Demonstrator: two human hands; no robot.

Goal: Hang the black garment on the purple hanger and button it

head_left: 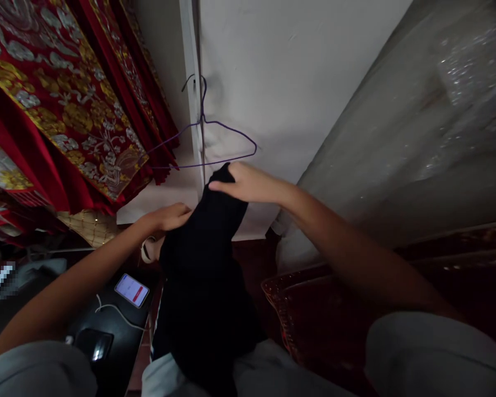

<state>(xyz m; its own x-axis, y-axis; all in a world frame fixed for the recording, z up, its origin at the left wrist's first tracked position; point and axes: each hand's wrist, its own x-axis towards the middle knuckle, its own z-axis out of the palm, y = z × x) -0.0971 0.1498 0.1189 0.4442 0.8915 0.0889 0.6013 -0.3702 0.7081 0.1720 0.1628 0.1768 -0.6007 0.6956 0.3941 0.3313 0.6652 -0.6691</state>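
The black garment (202, 242) seems soft and light, best held by its upper edge. There the right hand (242, 183) pinches it; whether the left hand (173, 216) grips its side, I cannot tell

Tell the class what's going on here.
A person holds a black garment in front of them: the right hand grips it near the top, and the left hand is at its edge. A purple wire hanger hangs beyond. A lit phone lies to the left.
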